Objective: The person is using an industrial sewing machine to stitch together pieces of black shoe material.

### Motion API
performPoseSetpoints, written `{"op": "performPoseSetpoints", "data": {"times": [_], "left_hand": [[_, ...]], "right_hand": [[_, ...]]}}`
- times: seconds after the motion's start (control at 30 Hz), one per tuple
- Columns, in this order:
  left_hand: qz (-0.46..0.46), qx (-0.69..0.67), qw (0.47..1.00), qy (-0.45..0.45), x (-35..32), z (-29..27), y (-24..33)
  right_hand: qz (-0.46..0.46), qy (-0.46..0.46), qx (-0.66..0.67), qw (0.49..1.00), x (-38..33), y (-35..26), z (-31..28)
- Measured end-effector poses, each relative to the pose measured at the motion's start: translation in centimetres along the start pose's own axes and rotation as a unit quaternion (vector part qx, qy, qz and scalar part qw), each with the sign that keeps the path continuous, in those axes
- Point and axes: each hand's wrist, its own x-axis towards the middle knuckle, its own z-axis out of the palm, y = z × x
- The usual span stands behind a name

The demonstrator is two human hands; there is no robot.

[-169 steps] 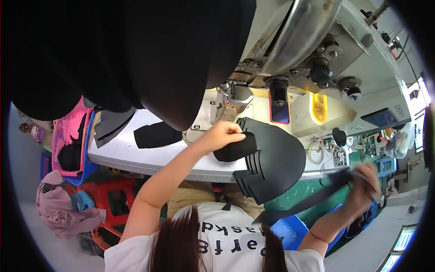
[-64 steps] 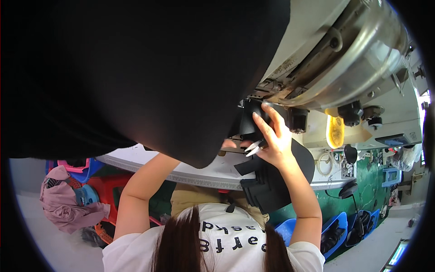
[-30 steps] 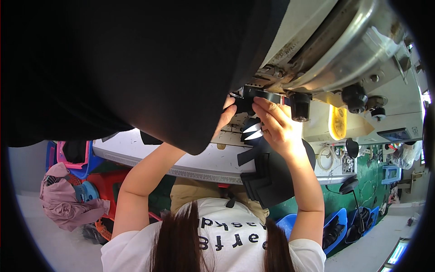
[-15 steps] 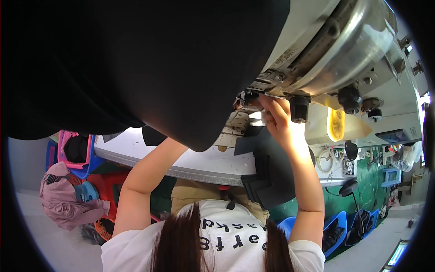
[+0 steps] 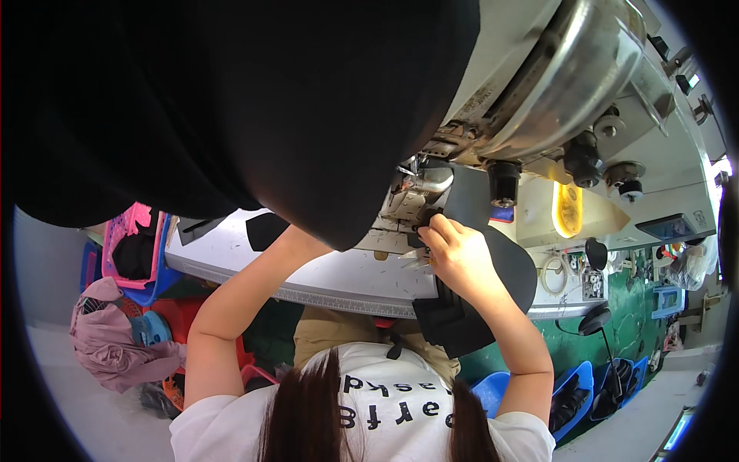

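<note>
My right hand is closed, with thumb and fingers pinched at the table's edge near the sewing machine. Pale pointed blades, apparently thread snips, stick out from it. Below and beside this hand, a stack of black fabric pieces hangs over the edge. Another dark flat piece lies by the machine's presser foot and needle plate. My left forearm reaches up to a large black shape, which covers my left hand and its fingers.
A black piece lies on the white table at left. Farther left are a pink basket and a mauve cloth over a chair. A yellow tray sits by the machine; blue bins stand lower right.
My right hand has come away from the needle area toward me, down to the table's edge. The dark piece by the presser foot now shows more. My left hand stays hidden.
</note>
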Motion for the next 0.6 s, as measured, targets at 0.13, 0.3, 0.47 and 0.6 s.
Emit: {"op": "performPoseSetpoints", "data": {"times": [0.13,0.3,0.47,0.6], "left_hand": [[-0.016,-0.050,0.998,-0.032,-0.1,-0.4,-0.2],[0.045,0.037,0.998,-0.029,-0.6,-0.6,-1.1],[0.160,0.126,0.979,0.015,3.1,-2.8,-0.2],[0.351,0.201,0.911,-0.080,5.0,-3.7,-1.5]], "right_hand": [[-0.003,0.025,0.035,0.999,0.3,-0.3,-1.3],[0.048,0.058,0.138,0.988,0.5,0.5,-2.6],[0.150,0.068,0.266,0.950,1.3,1.0,-3.6],[0.149,0.052,0.269,0.950,1.9,2.0,-3.0]]}}
